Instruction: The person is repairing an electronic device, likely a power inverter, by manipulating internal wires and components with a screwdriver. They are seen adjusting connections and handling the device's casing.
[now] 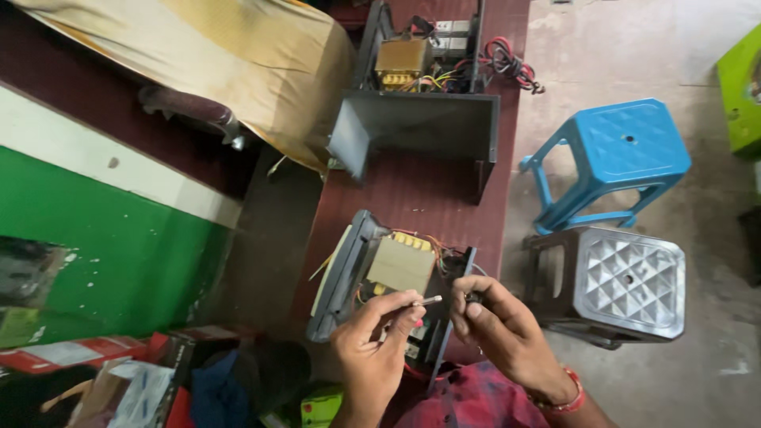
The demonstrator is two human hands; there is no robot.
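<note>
An opened electrical unit with a tan transformer and coloured wires inside lies on the dark red table, just in front of me. My left hand pinches a thin grey wire end above the unit's near edge. My right hand grips a small dark part at the unit's right side panel, its thumb and fingers closed on it; a red band circles that wrist. The two hands are a few centimetres apart.
A second opened unit with a loose dark metal cover stands farther back on the table. A blue plastic stool and a grey one stand on the floor to the right. A cloth-covered bundle lies at upper left; boxes sit at lower left.
</note>
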